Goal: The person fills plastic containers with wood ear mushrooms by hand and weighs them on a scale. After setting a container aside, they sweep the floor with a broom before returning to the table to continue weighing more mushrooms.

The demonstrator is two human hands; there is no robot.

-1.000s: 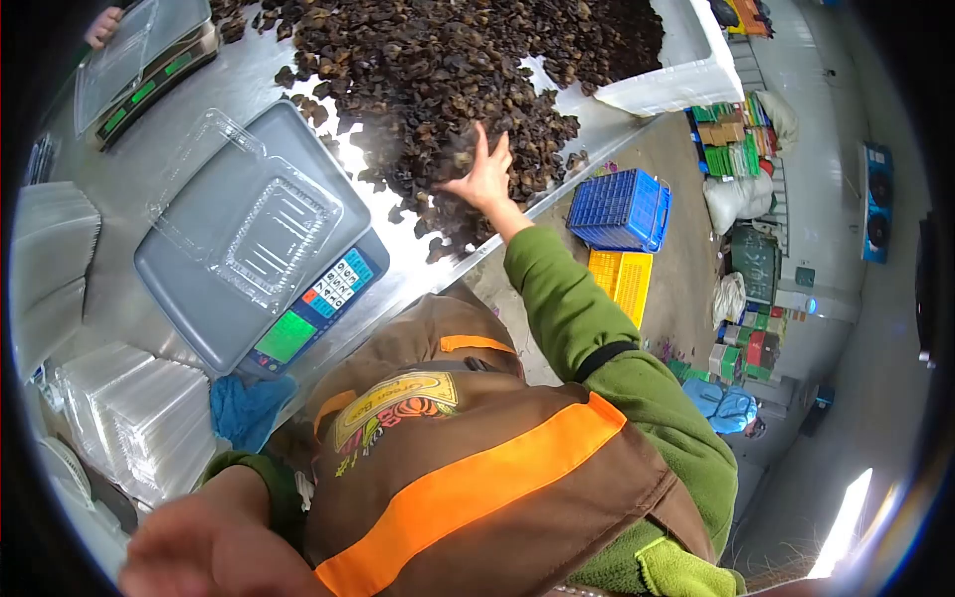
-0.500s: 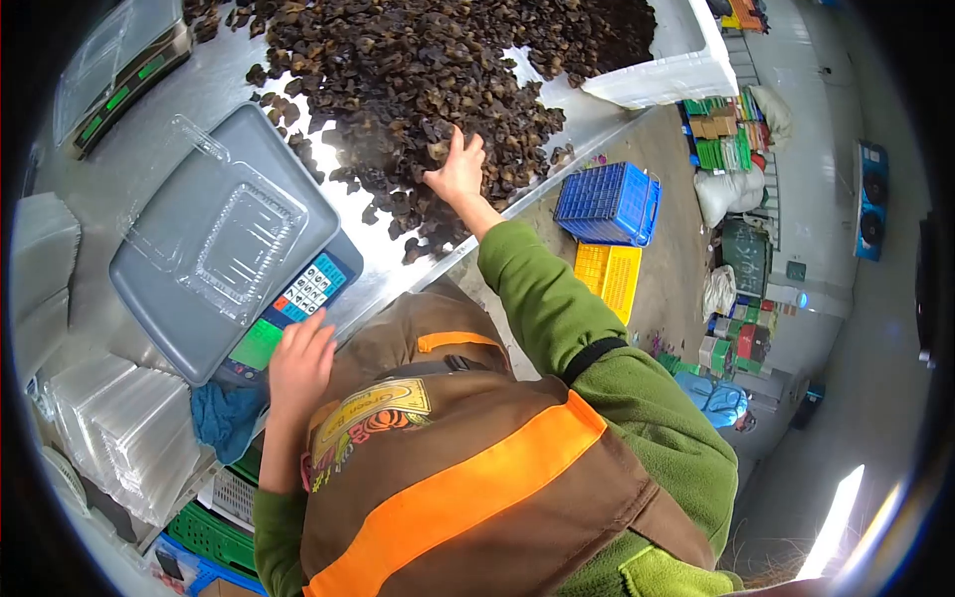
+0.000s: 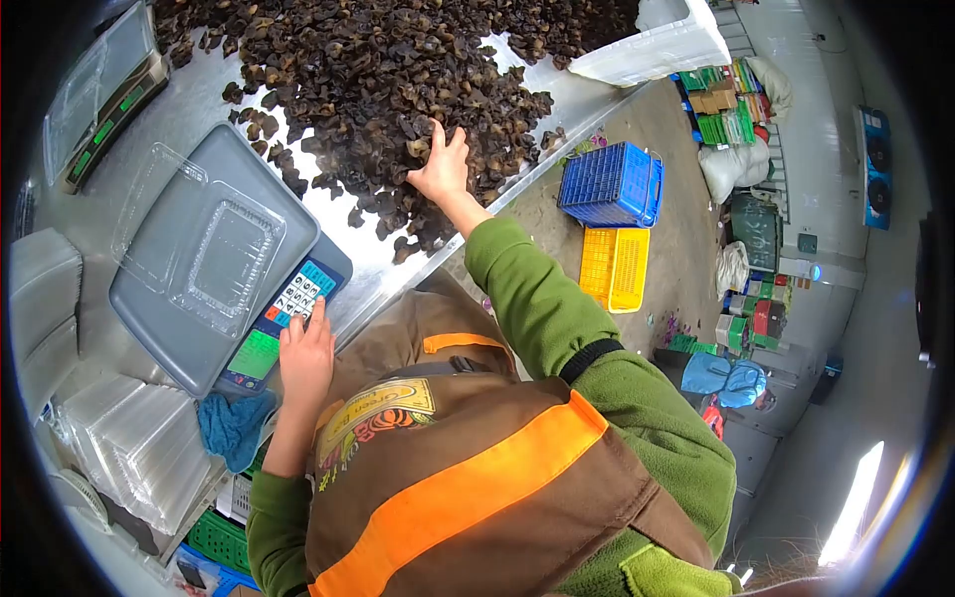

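Note:
My right hand [image 3: 442, 171] reaches to the near side of a large heap of dark, curled mushroom-like pieces [image 3: 368, 90] on a metal table [image 3: 348, 244]. Its thumb and fingers are spread against the pieces. My left hand [image 3: 306, 353] has its fingers apart, with fingertips at the keypad [image 3: 300, 291] of a grey scale [image 3: 149, 289]. The scale's green display [image 3: 255, 355] is lit. An open clear plastic container [image 3: 231, 249] rests on the scale's tray.
A second scale [image 3: 114, 95] stands at upper left. Stacked clear containers [image 3: 134, 443] and a blue cloth [image 3: 234, 428] lie at left. A white bin [image 3: 662, 48] is at top right. Blue [image 3: 612, 184] and yellow [image 3: 615, 269] crates stand on the floor.
My left hand has moved up and right, onto the keypad. The view has shifted slightly, and my right hand remains at the heap's near side.

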